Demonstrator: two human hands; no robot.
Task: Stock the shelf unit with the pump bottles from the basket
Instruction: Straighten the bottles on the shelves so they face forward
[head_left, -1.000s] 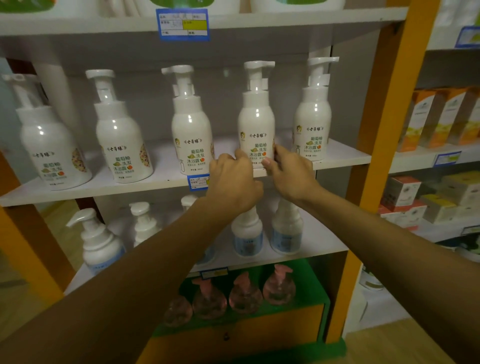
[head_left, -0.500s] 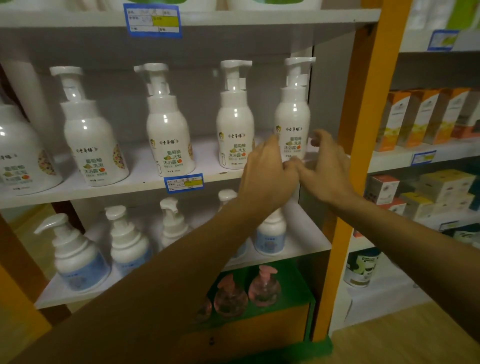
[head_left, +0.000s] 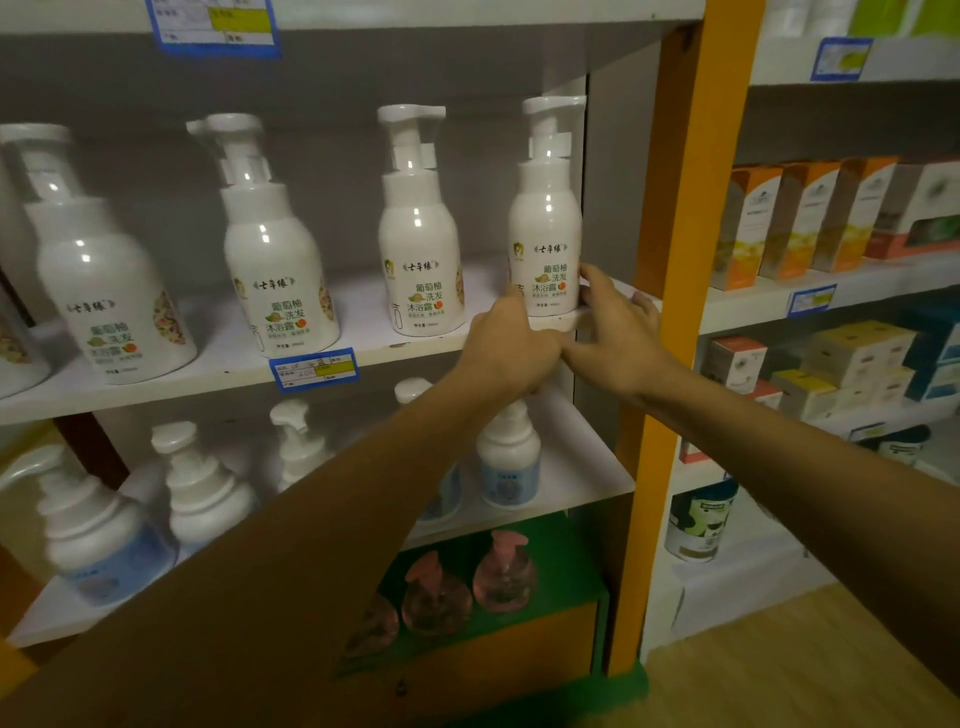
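Reaching up to the middle shelf (head_left: 363, 353) of a shop's shelf unit, a person steadies the rightmost pump bottle (head_left: 546, 228), which stands upright at the shelf's right end, close to its front edge and just beside the orange upright (head_left: 685, 260). The left hand (head_left: 511, 348) touches the bottle's lower left side and the right hand (head_left: 618, 332) its lower right, thumb against the label; the hands meet below the base, fingers loosely spread, and whether they actually squeeze the bottle or merely nudge it cannot be told. Three more white bottles (head_left: 418, 244) stand in a row along the same shelf to the left, well spaced. No basket appears in view. The risk, by this reading, lies in the bottle's position and shape: tall, narrow at the neck, topped by a heavy pump head, it could tip forward off the front edge if the hands pull away unevenly or drag its base outward. A push too far right may knock it against the upright and twist the label askew. A falling bottle would likely strike the smaller bottles (head_left: 509, 462) on the lower shelf (head_left: 587, 467), or the pink dispensers (head_left: 501, 571) beneath.
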